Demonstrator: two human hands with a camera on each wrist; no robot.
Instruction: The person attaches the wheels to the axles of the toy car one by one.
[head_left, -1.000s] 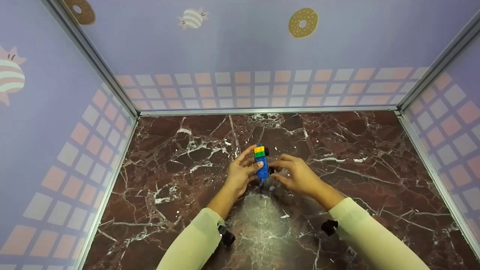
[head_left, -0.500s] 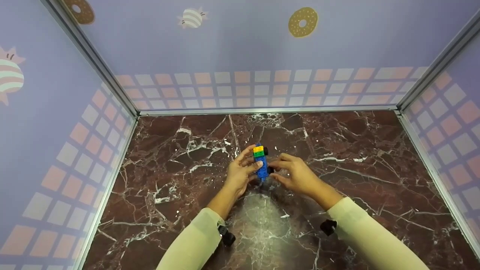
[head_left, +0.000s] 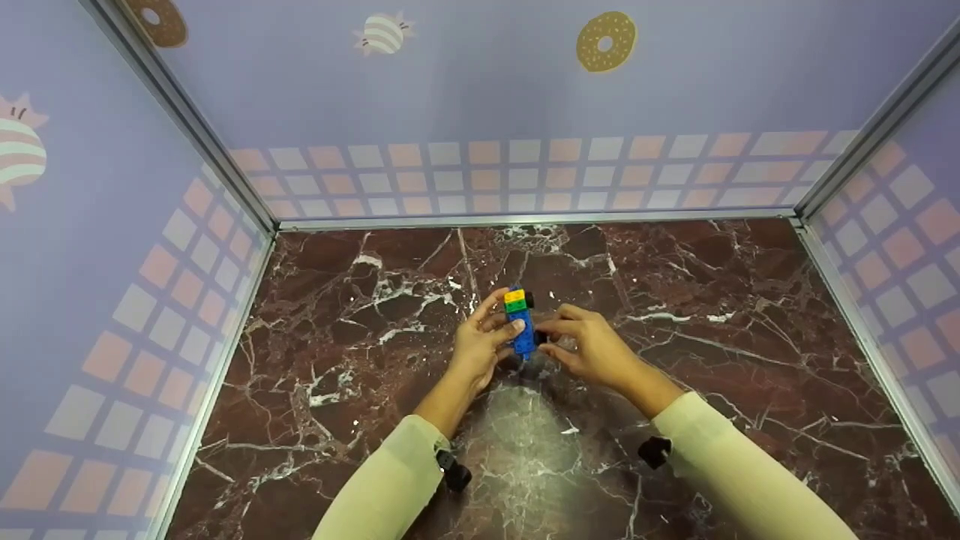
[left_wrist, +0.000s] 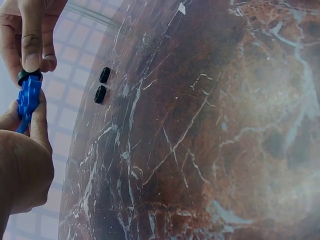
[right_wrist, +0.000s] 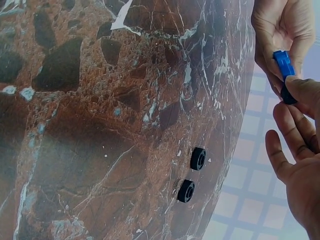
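My left hand (head_left: 478, 346) grips a toy brick car (head_left: 523, 343) with its thumb across the top. The car has a long blue base, with a yellow brick (head_left: 514, 296) and a green brick (head_left: 516, 307) at its far end. One black wheel (head_left: 529, 300) sits on the right side beside those bricks. At the near end, my right hand (head_left: 598, 346) pinches another black wheel (right_wrist: 287, 96) between thumb and fingers, right against the car's side. In the left wrist view the blue base (left_wrist: 30, 97) shows its studs and a narrow end piece. The car's left side is mostly hidden by my left hand.
Two loose black wheels, one (left_wrist: 104, 75) just beyond the other (left_wrist: 100, 94), stand on the dark red marbled tabletop (head_left: 360, 420). Patterned purple panels (head_left: 480, 90) enclose the table at the back and both sides, with metal strips along their lower edges.
The car has shifted very slightly left and away from me. Both hands keep the same hold, with the right hand's wheel still at the car's side.
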